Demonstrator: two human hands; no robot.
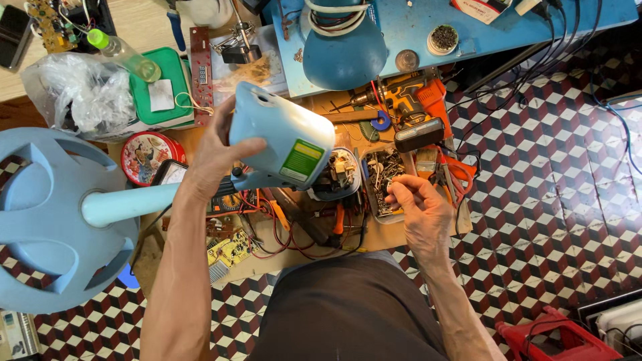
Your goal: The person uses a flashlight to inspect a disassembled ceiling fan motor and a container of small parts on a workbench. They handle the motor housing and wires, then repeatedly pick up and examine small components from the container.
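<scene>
Left hand (215, 157) grips the pale-blue fan housing (281, 137), held above the cluttered bench (384, 235) w/ its pole running to the round base (47, 217) (lower left). Right hand (420, 210), fingers pinched together, hovers at the tray (381, 175) of screws, possibly holding one; too small to tell.

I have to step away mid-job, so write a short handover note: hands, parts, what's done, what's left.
Left hand: grips the pale blue plastic fan motor housing, tilted above the bench.
Right hand: fingers pinched at the clear tray of screws; what they hold is too small to tell.
The fan's round blue base lies at left.
Done: the housing's motor is exposed.
Left: cover not refitted.
</scene>
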